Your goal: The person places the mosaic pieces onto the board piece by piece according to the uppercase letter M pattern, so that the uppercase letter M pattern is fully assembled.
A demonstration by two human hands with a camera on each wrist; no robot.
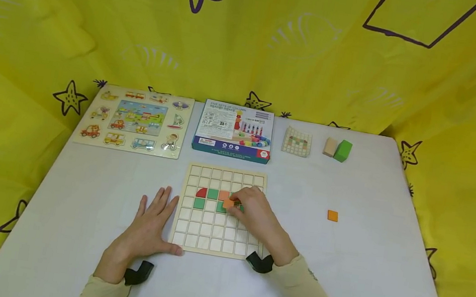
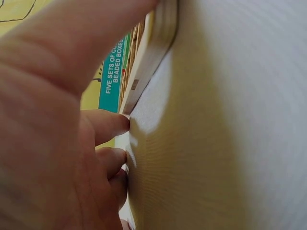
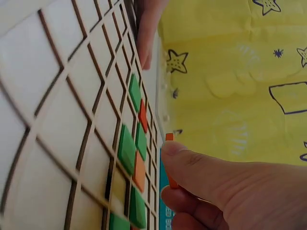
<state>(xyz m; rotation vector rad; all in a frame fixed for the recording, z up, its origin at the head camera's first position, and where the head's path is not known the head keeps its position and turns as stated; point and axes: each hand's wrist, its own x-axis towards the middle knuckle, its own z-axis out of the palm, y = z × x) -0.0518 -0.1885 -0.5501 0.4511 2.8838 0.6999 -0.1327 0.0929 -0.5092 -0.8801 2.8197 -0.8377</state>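
A wooden grid board [image 1: 206, 229] lies flat on the white table, with red, green and light orange tiles set in some of its squares. Between thumb and fingers, my right hand [image 1: 256, 214] pinches an orange square tile [image 1: 228, 204], seen nearly edge-on in the right wrist view and held above the board. My left hand [image 1: 146, 229] rests at the board's left side with its fingers spread. Its thumb touches the lower left corner. In the right wrist view, a red quarter-round tile [image 3: 143, 115] lies among green tiles [image 3: 127, 149]. My right hand partly hides the tiles beneath it.
Another orange square tile [image 1: 332, 216] lies right of the board. Behind stand a bead-set box [image 1: 233, 131], a small pattern card [image 1: 297, 142], a plain wooden block [image 1: 330, 147] and a green block [image 1: 343, 151]. A picture puzzle [image 1: 134, 119] lies at the back left.
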